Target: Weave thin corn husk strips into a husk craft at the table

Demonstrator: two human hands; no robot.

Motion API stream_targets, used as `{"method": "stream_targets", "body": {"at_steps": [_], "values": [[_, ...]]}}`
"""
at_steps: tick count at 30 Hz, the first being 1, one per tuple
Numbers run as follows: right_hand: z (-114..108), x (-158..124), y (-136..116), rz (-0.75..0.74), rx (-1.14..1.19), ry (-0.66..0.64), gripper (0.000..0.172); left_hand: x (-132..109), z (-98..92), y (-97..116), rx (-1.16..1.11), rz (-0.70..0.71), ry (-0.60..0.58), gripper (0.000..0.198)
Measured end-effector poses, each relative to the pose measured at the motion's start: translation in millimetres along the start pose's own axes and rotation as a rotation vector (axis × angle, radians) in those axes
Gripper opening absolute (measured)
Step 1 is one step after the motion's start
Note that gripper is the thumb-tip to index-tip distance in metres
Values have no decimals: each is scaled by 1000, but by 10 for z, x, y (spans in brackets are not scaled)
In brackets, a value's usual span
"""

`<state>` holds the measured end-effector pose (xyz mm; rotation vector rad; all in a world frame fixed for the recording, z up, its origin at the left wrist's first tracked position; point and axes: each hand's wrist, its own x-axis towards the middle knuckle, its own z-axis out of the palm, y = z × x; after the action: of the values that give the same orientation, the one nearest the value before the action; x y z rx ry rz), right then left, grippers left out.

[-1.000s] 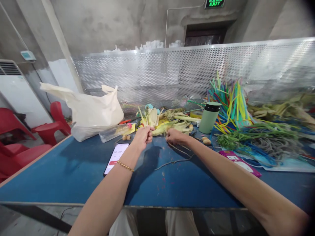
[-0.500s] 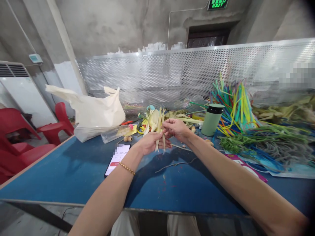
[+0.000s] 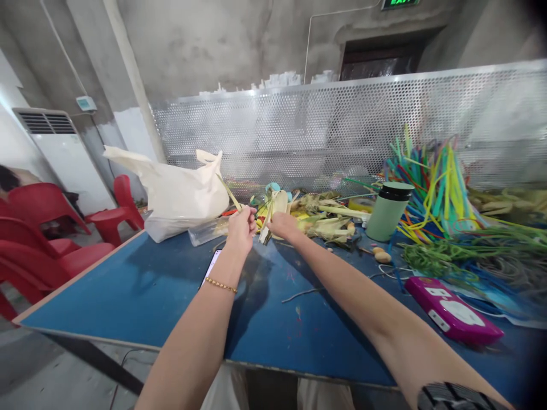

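My left hand [image 3: 242, 228] is closed round a narrow pale-green strip of husk [image 3: 231, 193], which sticks up and to the left from the fingers. A short way to the right, my right hand [image 3: 282, 225] is closed at the near side of the husk pile, its fingertips on pale corn husks [image 3: 278, 204]. Its thumb and fingers partly hide what they grip. More crumpled husks [image 3: 329, 226] lie just right of that hand. A phone [image 3: 211, 266] is partly covered by my left forearm.
A white plastic bag [image 3: 183, 191] and a clear bottle [image 3: 207, 232] stand at the left. To the right are a green jar [image 3: 390, 212], colourful strips [image 3: 448, 188], green cords [image 3: 453, 247] and a magenta pack [image 3: 453, 313]. A perforated metal screen [image 3: 273, 131] runs behind.
My hands, together on husk strips before, have moved apart. The left hand has gone left with a strip; the right has reached down to the pile. The view has shifted, showing more of the magenta pack.
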<state>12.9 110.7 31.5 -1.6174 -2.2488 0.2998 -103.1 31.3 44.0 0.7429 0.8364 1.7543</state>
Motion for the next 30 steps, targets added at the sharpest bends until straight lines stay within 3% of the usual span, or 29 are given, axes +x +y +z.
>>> {"method": "stream_targets", "body": {"at_steps": [4,8,10,15,21,30], "values": [[51,85,-9,67,24,58,30,-2,3,-42,110,-60,-1,22],[-136,-14,111,-6,109,91,25,10,-13,-50,246,-88,71,17],[-257,-177,182,-65,175,127,23,-32,14,-70,301,-87,52,22],[-492,-781,308,-239,557,210,23,-283,174,-156,307,-186,-368,37],[-610,-1226,354,-150,841,77,28,-498,303,-177,310,-188,-469,35],[-626,-1232,465,-237,1035,-75,29,-535,335,-156,335,-182,-487,30]]}}
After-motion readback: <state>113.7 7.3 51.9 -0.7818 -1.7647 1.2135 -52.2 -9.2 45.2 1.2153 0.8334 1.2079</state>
